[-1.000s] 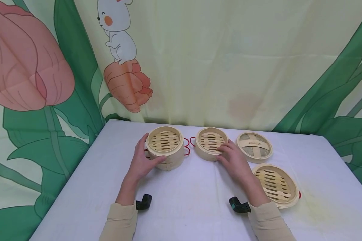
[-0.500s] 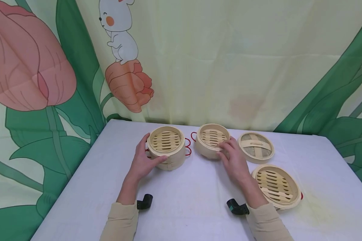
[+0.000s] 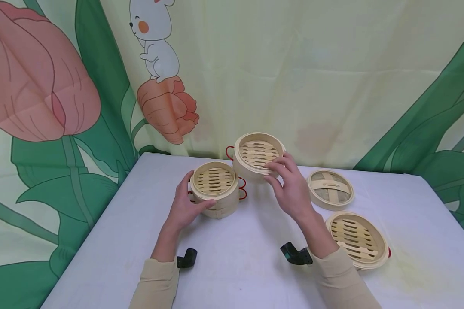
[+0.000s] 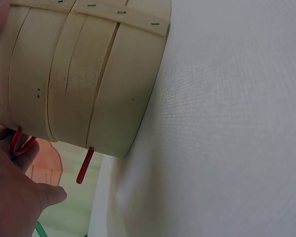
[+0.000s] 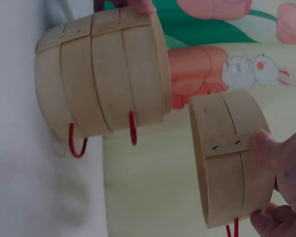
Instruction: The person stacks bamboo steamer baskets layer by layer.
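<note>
Two small round bamboo steamer baskets [image 3: 226, 204] stand stacked on the white table, with red loop handles at their sides. My left hand [image 3: 183, 210] grips this stack from the left, thumb across the front and fingers around the far side. In my right hand [image 3: 294, 191] another bamboo steamer basket [image 3: 258, 151] is pinched by its right wall, thumb outside. It is raised above the table, just right of and higher than the stack, slightly tilted, slats showing. The right wrist view shows a gap between the held basket [image 5: 227, 192] and the stack [image 5: 96, 74].
A round woven bamboo lid [image 3: 330, 189] lies at the back right of the table [image 3: 239, 266]. In front of it sits another steamer basket [image 3: 353, 238], partly behind my right forearm. A printed curtain [image 3: 294, 86] hangs behind the table's back edge.
My right hand has lifted its steamer basket off the table and carried it up and left toward the stack. The left hand has stayed on the stack.
</note>
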The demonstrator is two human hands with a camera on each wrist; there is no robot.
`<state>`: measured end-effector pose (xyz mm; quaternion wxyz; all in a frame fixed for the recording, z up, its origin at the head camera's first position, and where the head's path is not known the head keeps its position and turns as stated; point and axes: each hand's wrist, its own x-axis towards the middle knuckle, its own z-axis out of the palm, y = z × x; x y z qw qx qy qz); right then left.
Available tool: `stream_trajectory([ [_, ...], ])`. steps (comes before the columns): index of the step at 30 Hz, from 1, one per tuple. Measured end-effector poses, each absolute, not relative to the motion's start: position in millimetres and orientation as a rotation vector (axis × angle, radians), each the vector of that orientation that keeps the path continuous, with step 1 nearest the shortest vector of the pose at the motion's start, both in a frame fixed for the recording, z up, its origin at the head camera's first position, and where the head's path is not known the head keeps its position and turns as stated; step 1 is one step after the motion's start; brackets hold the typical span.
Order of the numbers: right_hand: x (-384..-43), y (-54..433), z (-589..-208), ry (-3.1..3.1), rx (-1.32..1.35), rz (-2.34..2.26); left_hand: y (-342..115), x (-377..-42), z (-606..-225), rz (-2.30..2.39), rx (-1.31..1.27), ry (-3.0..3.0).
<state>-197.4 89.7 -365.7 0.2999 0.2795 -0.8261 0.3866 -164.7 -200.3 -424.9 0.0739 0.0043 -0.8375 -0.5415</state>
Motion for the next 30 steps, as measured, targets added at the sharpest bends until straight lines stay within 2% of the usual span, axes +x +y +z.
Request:
stream_trajectory([
  [14,-197,52,-343,-2.160,0.879,1.026,-201,-165,-425,-1.634,0.000,-2.507],
  [30,-191,32,-344,-2.166,0.970,1.002,-202,-165,-426,-1.638,0.019,-2.521],
])
